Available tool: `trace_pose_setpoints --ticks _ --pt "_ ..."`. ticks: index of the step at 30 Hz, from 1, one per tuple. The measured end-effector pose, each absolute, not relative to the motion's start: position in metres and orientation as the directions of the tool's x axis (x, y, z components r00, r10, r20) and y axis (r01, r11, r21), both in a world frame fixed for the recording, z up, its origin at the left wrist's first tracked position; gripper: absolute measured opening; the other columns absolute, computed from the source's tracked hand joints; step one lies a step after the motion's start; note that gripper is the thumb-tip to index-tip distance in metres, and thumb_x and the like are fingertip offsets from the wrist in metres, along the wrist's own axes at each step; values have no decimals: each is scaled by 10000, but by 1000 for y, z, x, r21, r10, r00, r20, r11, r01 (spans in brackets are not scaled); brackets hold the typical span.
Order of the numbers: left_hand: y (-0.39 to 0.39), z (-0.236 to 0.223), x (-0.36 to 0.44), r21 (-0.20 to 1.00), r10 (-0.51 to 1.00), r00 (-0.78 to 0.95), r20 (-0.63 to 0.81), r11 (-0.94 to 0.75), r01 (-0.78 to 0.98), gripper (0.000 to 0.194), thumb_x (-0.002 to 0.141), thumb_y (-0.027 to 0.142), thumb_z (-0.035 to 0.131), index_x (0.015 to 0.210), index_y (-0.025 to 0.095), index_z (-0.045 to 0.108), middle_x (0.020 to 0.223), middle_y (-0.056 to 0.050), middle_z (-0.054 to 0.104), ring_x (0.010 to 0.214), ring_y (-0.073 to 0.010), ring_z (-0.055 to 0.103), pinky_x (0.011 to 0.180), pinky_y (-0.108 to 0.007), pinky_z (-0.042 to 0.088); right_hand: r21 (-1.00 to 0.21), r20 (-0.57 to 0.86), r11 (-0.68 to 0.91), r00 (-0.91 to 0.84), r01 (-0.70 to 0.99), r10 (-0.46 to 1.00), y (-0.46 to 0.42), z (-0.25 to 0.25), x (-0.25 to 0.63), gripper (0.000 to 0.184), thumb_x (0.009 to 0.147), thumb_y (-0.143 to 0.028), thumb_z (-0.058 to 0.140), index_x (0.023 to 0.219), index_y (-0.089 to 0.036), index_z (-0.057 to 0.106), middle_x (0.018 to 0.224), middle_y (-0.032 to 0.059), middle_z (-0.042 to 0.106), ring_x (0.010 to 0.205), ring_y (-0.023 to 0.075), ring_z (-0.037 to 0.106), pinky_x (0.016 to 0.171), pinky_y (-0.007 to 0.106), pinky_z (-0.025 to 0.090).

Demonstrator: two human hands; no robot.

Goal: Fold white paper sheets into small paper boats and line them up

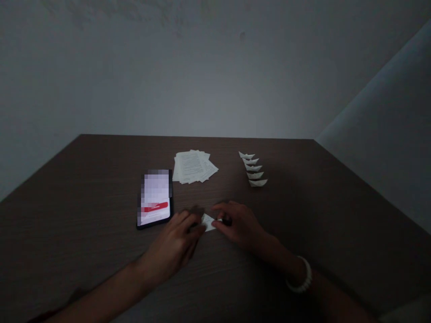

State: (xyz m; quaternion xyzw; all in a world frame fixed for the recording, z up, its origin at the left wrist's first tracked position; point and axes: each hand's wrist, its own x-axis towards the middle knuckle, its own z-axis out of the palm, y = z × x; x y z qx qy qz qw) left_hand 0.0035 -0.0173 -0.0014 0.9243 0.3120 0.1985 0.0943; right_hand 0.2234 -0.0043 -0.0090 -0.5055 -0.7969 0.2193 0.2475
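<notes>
A small folded piece of white paper (pixel 208 222) lies on the dark wooden table (pixel 303 215) between my two hands. My left hand (pixel 180 244) pinches its left edge with curled fingers. My right hand (pixel 237 224), with a white bead bracelet on the wrist, presses down on its right side with bent fingers. Most of the paper is hidden under the fingers.
A phone (pixel 155 198) with a lit screen lies just left of my hands. Behind it is a loose stack of printed sheets (pixel 193 167). Several folded paper boats (pixel 254 169) stand in a row at the back right. A pale wall rises behind the table.
</notes>
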Motion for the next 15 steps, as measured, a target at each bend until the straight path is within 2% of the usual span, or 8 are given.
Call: trace_pose_setpoints --ticks 4,9,15 --pt "-22 -4 1 196 556 768 317 -831 521 386 836 32 449 1173 159 589 1091 -114 596 1016 -274 522 838 -441 496 -597 191 401 -362 695 912 -5 -10 223 349 755 -218 740 1084 -235 626 789 -9 651 727 143 599 679 258 462" --pt "-23 1 1 96 513 807 291 -855 509 328 872 40 425 1142 116 596 1101 -121 625 1002 -276 553 833 -422 507 -591 235 429 -363 683 902 -6 -11 224 342 759 -209 736 1083 -229 629 777 -4 652 732 151 592 667 262 450" --pt "-24 4 -3 106 471 832 293 -881 462 338 906 54 390 1164 129 594 1103 -131 647 998 -268 583 822 -420 504 -583 246 440 -367 683 897 -6 -13 224 337 761 -217 737 1080 -219 627 766 -6 648 711 149 584 661 266 455"
